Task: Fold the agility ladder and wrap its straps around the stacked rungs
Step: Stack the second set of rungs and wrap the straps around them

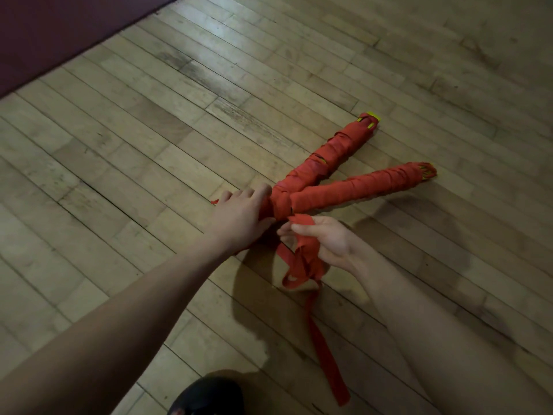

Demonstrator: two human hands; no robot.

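The left hand (239, 215) grips the wrapped rung bundles (329, 181) at their near ends. Just beside it, the right hand (323, 242) pinches the loose red strap (321, 339).

No legible text, label, brand, number or sign was found anywhere in the head view. The red strap (314, 322) and the two wrapped bundles (344, 163) carry no readable print. The yellow tips (372, 117) at the far ends are plain. The wooden floor (149, 145) shows only scuffs and board seams. Pale specks on the dark object (206, 396) at the bottom edge are too small to be read.
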